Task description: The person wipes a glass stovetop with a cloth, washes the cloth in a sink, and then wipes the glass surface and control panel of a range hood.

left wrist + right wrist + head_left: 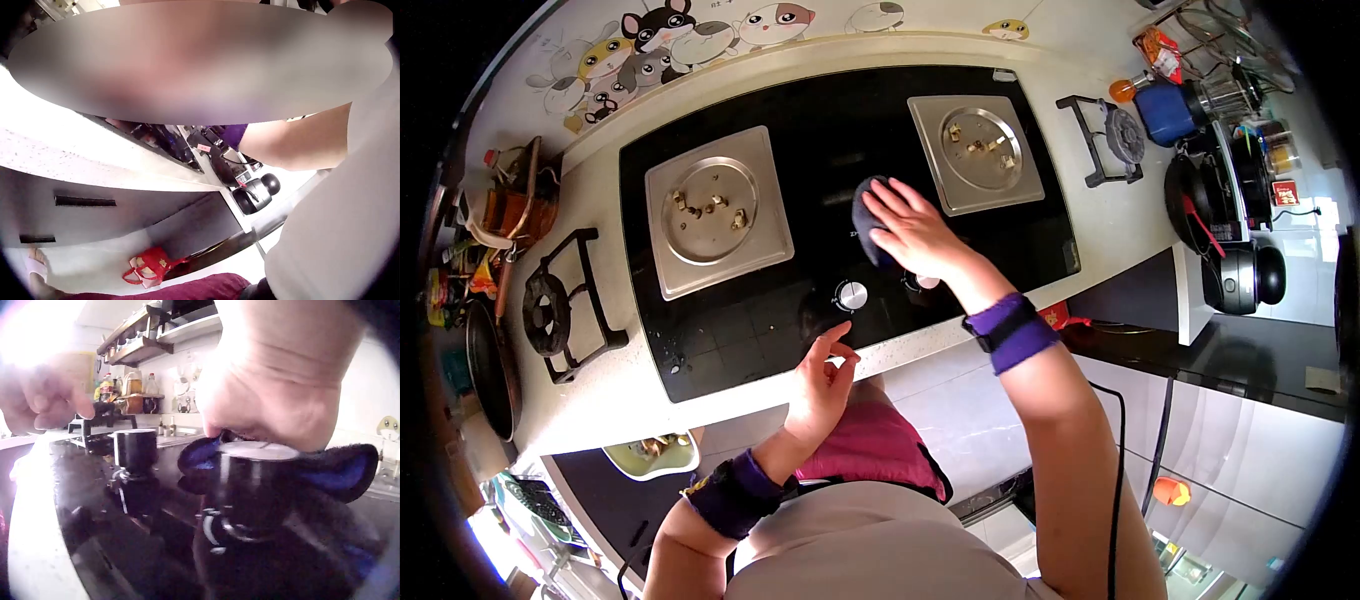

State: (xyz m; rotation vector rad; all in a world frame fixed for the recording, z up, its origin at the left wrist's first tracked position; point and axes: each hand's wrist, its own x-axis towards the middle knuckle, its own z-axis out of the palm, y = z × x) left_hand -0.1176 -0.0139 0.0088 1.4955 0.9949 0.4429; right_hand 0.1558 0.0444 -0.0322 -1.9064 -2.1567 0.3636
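Observation:
My right hand (915,232) presses a dark cleaning pad (863,222) onto the black glass cooktop (820,130), fingers spread over it. In the right wrist view the pad's edges (350,472) curl up and show blue, behind a control knob (259,453). My left hand (820,388) holds nothing; its index finger points toward another silver knob (852,295), over the cooktop's front edge. Two square metal burner plates, left (665,235) and right (935,130), carry bits of food scrap. A grey blur covers much of the left wrist view.
Pot supports stand on the counter at left (550,312) and right (1122,133). A frying pan (492,370) leans at far left. Below the counter's front edge is a pale green bin (685,462) with scraps. Pans and a black cooker (1235,278) stand at right.

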